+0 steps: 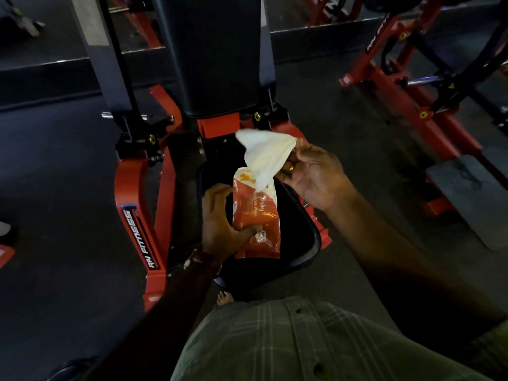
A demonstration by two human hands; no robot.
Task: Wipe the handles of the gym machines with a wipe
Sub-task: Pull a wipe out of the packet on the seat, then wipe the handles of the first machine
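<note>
head view: only camera, looks down at both hands over a machine seat
step: wipe supply, not yet wiping; a sheet is coming out of the pack
left hand (220,218): grips the wipe pack (257,215) on its left edge, thumb across the lower front, fingers (217,189) curled round behind
right hand (313,174): palm up, pinches the wipe (265,155) at its upper right corner; fingers narrow, closed on the cloth
wipe: white, pulled up and partly unfolded, lower end meets the top of the pack; cannot tell if it is fully free of the opening
wipe pack: orange, upright, held just above the black seat (302,232); cannot tell if its bottom touches the pad
machine: red frame (132,193) with a black backrest (217,50) directly ahead; no handle of this machine is plainly in view
other machine: second red frame (406,86) well apart at upper right
progress: early, judging by the wipe's clean look; no handle touched
next move: pull the sheet clear while the left hand steadies the pack, then park the pack, maybe on the seat
after that: look up, find the handles, wrap the wipe round one
risk: a second sheet may trail out with the first; dim light makes handles hard to spot
</note>
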